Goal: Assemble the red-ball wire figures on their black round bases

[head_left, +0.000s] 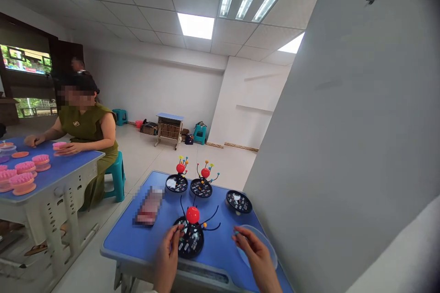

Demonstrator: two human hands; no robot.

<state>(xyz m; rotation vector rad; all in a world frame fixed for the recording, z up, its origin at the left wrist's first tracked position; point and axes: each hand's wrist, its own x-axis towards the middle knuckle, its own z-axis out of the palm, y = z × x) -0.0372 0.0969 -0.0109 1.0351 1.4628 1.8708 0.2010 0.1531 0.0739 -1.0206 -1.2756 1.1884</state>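
Close in front of me on the blue desk stands a model with a red ball (pixel 193 214) and curved black arms above a round black base (pixel 191 242) with printed pictures. One arm carries a small orange ball (pixel 205 225). My left hand (pixel 169 249) is closed in a pinch at the left side of this base; what its fingertips hold, if anything, is not clear. To the right, my right hand (pixel 253 252) pinches a small blue bead (pixel 236 233), mostly covered by the fingers. Under that hand lies a clear round plastic dish (pixel 270 248), partly hidden.
Two similar models (pixel 180 168) (pixel 205 173) with coloured balls stand at the desk's far edge, near another black base (pixel 239 202). A blurred flat packet (pixel 149 207) lies left. A grey wall (pixel 309 169) borders the right. A seated person (pixel 85 128) works at another desk (pixel 68 169) holding pink items.
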